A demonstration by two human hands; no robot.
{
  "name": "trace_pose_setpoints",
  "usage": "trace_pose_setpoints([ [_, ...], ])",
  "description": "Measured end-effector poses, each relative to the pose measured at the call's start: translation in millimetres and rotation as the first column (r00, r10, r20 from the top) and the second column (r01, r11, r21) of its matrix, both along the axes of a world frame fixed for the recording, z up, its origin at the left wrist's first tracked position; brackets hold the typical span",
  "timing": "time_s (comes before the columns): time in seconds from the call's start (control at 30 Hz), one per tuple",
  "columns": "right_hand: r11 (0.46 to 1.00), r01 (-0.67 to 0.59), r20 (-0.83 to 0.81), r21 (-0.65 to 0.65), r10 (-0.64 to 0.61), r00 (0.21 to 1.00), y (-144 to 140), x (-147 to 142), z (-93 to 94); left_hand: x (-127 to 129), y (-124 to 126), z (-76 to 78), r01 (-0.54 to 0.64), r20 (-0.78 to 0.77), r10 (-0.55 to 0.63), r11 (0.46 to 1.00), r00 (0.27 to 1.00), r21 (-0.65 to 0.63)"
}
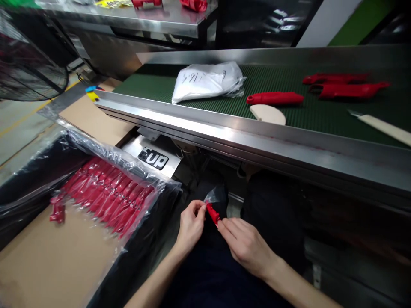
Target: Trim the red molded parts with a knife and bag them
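Both hands [192, 222] [245, 244] pinch red part [212, 214], slanting upper-left to lower-right.

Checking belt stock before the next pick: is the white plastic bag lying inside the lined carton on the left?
No, the white plastic bag lies on the green conveyor belt, while the lined carton holds a row of bagged red parts.

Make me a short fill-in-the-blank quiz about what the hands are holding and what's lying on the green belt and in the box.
1. Both hands, left hand and right hand, hold a small ____ plastic part in a clear bag.
2. The white plastic bag with handwriting lies on the ____ conveyor belt.
3. The bagged red parts at left lie in a ____ box.

Missing words: red; green; cardboard
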State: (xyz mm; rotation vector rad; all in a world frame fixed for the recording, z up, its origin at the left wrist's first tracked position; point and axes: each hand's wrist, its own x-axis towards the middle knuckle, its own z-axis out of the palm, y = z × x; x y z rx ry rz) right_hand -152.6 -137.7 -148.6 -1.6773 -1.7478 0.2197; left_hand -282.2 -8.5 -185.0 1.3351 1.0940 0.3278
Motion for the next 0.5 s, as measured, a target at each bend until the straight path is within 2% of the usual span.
trace_pose_setpoints([
  [0.1, 0.972, 0.234, -0.193, 0.016, -0.226, 0.955, -3, -9, -3.8, 4, -7, 6.3, -0.031, 0.05, 0.032, 0.999, 0.998, -0.015],
  [0.17, 0.905, 0.424, -0.333, -0.035, -0.41, 0.849, -5, -17, -3.5, 6, -14, 9.5, -0.067, 0.079, 0.068, 0.998, 0.995, -0.021],
  [0.23, 0.827, 0.551, -0.445, -0.11, -0.537, 0.717, -7, -27, -1.3, 8, -22, 11.5, -0.11, 0.101, 0.111, 0.994, 0.989, -0.014],
  [0.3, 0.777, 0.607, -0.522, -0.169, -0.593, 0.613, -6, -39, 2.0, 11, -30, 12.2, -0.151, 0.115, 0.15, 0.989, 0.982, -0.005],
  [0.4, 0.753, 0.623, -0.624, -0.213, -0.595, 0.506, -2, -57, 5.2, 17, -39, 11.9, -0.19, 0.12, 0.186, 0.982, 0.975, 0.016],
  [0.47, 0.761, 0.621, -0.657, -0.189, -0.568, 0.496, 1, -61, 5.0, 19, -43, 13.2, -0.186, 0.117, 0.181, 0.982, 0.976, 0.037],
  [0.5, 0.769, 0.618, -0.653, -0.162, -0.553, 0.517, 1, -60, 4.5, 18, -44, 15.1, -0.175, 0.115, 0.168, 0.983, 0.979, 0.051],
])
